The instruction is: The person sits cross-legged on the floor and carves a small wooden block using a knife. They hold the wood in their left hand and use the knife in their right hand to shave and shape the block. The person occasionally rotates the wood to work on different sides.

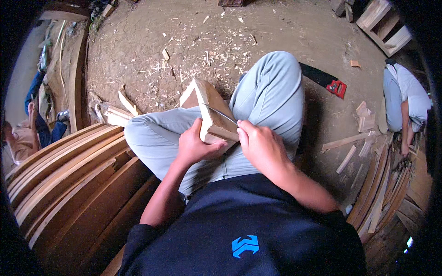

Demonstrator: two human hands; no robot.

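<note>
I sit with knees drawn up in pale blue trousers. My left hand (pixel 195 145) grips the near end of a pale wooden block (pixel 212 110) that rests tilted between my knees. My right hand (pixel 262 147) is closed around the handle of a thin curved knife blade (pixel 221 114), whose edge lies across the block's upper face. Both forearms enter from the lower edge above my dark shirt.
Stacked curved wooden boards (pixel 69 175) lie at my left, more planks (pixel 382 193) at my right. Wood chips (pixel 212 50) litter the dirt floor. A hand saw with red handle (pixel 336 86) lies right of my knee. Other people sit at far right (pixel 405 99) and far left (pixel 27 133).
</note>
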